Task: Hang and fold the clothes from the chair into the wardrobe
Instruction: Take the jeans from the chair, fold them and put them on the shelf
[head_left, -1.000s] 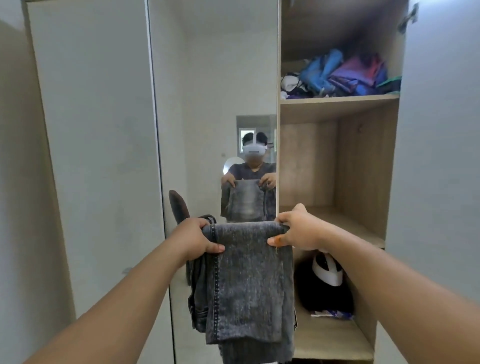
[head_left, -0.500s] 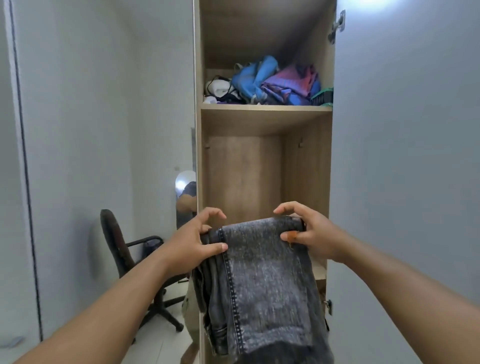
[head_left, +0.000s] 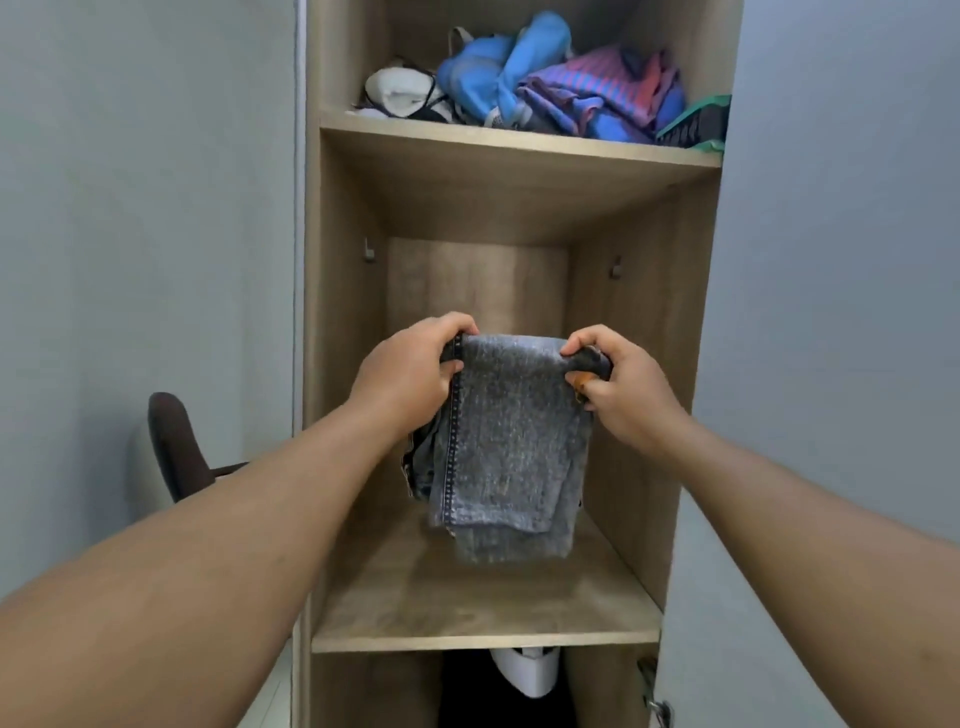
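Head view: the left hand (head_left: 410, 376) and the right hand (head_left: 618, 384) are seen curled tightly round the two top corners of a folded pair of grey acid-washed denim jeans (head_left: 506, 447), thumbs on the near face and fingers hooked over the fold. The jeans are held up inside the middle compartment of the light wooden wardrobe (head_left: 644, 332), hanging clear above the bare middle shelf (head_left: 467, 608), with nothing yet resting on it.

Loose layers are seen bunched below the left hand; if the jeans are lowered carelessly or released unevenly, the fold is judged likely to slump open or slide toward the shelf's front edge.

Above the jeans, a heap of blue and purple crumpled clothes (head_left: 566, 93) is piled on the upper shelf. Left of the wardrobe, a dark brown office chair (head_left: 174, 447) is partly visible.
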